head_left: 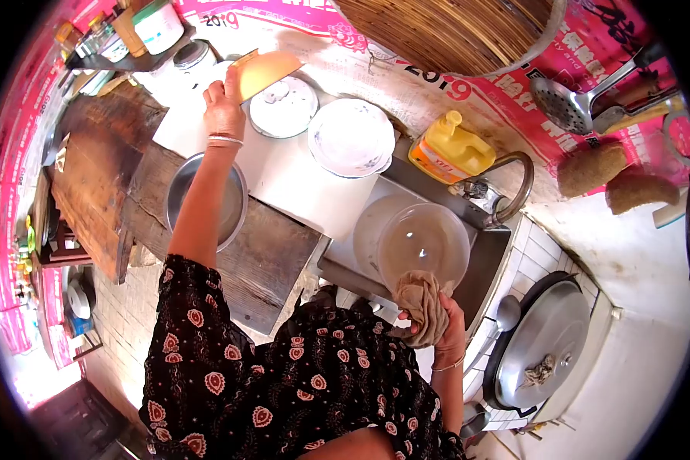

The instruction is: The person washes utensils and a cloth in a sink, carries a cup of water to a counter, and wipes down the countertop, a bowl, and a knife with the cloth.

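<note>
My left hand [224, 111] reaches to the back of the counter, fingers closed at the edge of a flat, orange, half-round thing [272, 70] whose kind I cannot make out. It stands tilted against the wall, beside a white lid [284, 107] with a knob. Below my left forearm sits a metal basin [182, 201], partly hidden by the arm. My right hand [451, 326] grips a bunched brown cloth [422, 307] at the near edge of the sink [489, 257]. Next to the cloth, a translucent round basin [456, 238] with water rests in the sink.
White dishes [351, 136] stand on the white counter [299, 188]. A yellow jug [452, 149] and a curved faucet [525, 180] are behind the sink. To the right lie a ladle [506, 313] and a lidded wok [544, 345]. A skimmer [563, 103] hangs on the wall.
</note>
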